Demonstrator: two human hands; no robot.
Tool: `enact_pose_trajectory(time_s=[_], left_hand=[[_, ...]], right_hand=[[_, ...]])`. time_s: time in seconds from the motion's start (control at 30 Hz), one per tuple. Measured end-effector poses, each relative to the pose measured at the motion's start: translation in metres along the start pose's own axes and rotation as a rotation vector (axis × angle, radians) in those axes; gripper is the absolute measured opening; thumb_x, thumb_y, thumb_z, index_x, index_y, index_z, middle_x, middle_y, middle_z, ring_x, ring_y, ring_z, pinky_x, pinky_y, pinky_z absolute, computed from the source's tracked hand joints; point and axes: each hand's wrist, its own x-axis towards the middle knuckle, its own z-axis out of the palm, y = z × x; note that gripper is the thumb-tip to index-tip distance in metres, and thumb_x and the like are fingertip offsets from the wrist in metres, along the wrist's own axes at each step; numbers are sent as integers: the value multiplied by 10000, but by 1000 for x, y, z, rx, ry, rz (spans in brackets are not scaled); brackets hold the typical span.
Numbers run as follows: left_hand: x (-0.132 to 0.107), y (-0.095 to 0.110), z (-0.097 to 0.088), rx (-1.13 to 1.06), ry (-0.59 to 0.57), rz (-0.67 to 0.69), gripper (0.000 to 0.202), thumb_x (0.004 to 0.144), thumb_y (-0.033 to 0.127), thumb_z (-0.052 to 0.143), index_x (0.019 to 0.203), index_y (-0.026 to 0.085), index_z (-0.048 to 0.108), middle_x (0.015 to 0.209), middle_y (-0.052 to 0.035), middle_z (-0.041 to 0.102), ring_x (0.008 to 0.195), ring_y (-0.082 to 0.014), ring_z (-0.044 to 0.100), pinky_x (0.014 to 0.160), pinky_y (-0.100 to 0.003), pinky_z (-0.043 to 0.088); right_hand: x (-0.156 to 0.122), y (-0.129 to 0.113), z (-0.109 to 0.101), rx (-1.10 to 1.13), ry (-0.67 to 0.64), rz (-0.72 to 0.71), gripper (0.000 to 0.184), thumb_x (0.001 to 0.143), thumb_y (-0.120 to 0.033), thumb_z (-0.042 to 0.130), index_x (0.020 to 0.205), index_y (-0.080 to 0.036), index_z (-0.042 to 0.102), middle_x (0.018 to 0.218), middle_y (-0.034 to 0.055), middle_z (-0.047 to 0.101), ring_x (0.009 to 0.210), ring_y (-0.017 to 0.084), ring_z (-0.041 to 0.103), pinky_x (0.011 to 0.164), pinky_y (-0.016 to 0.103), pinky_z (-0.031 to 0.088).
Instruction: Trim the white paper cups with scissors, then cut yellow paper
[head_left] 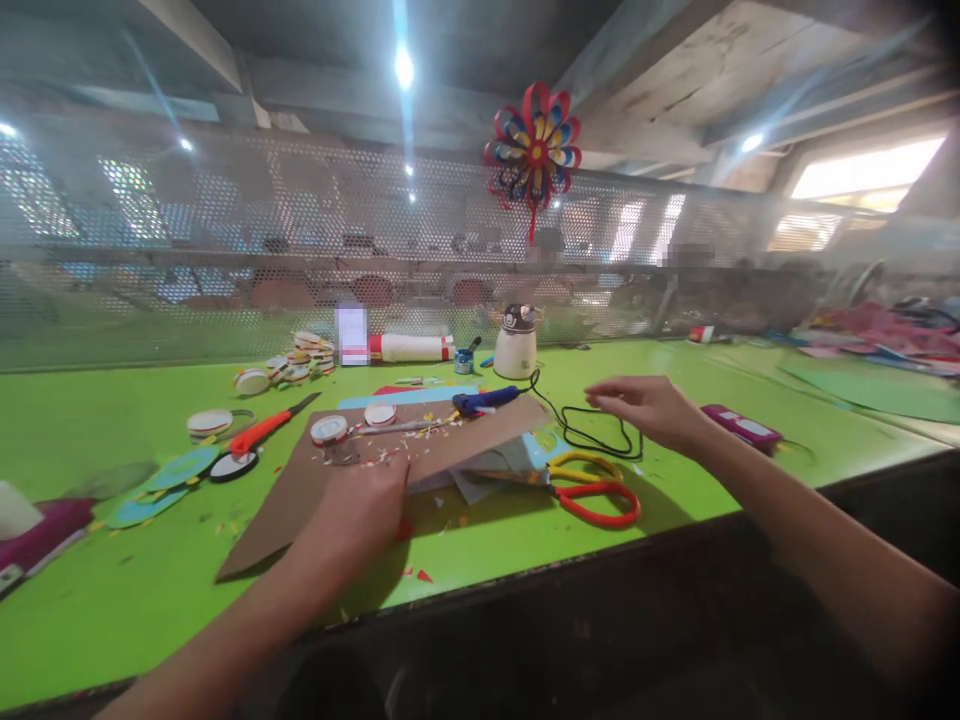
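Observation:
My left hand is closed around the near edge of a sheet of brown cardboard, its fingertips out of sight. White rolled paper discs, yellow and white scraps and a thin stick lie on the sheet. A blue hot glue gun rests at its far edge, its black cord looping right. Above the tabletop beyond that cord, my right hand is open, fingers stretched leftward with nothing visible in them. Between the hands lie scissors with red and yellow handles, blades over grey and blue paper.
An orange-handled knife and blue discs are at left, near a stack of white discs. Behind stand a white bottle, a small jar and a perforated screen. A purple box is right.

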Motion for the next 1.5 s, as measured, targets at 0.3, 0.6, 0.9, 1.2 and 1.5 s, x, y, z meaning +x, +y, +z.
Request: enact_pose_trajectory(time_s=[0.3, 0.6, 0.9, 1.2, 1.5], left_hand=[[-8, 15, 34, -29, -66, 94, 536, 715, 54, 422, 1238, 51, 537, 1202, -268, 571, 1015, -360, 603, 759, -466, 511], [0, -38, 13, -268, -63, 238, 449, 788, 428, 507, 1210, 283, 559, 1198, -108, 634, 981, -272, 629, 749, -372, 508], [184, -84, -19, -202, -71, 167, 621, 808, 420, 510, 1348, 121, 437, 1398, -167, 467, 1252, -286, 464, 1012, -392, 358], [248, -67, 11, -230, -144, 348, 374, 677, 266, 653, 1041, 181, 666, 993, -79, 682, 898, -216, 623, 762, -280, 457], [199, -83, 19, -205, 41, 546, 245, 824, 118, 456, 739, 177, 678, 803, -58, 588, 774, -164, 548, 674, -268, 393]], right_hand=[[152, -2, 56, -26, -340, 159, 253, 911, -316, 554, 1118, -178, 602, 1169, 55, 603, 959, 213, 613, 803, 383, 526], [220, 21, 124, 62, -609, 334, 309, 909, -307, 563, 1185, -168, 554, 1184, 79, 587, 976, 210, 612, 811, 415, 523], [227, 36, 129, 119, -671, 224, 300, 907, -303, 567, 1171, -160, 560, 1160, 77, 598, 954, 204, 619, 795, 405, 530], [196, 8, 104, 29, -451, -151, 199, 901, -289, 576, 1027, -142, 618, 1014, 42, 647, 842, 166, 635, 732, 349, 534], [113, -38, 100, -119, -296, -560, 196, 836, -44, 519, 872, -141, 685, 878, 119, 633, 842, 211, 517, 708, 339, 430]])
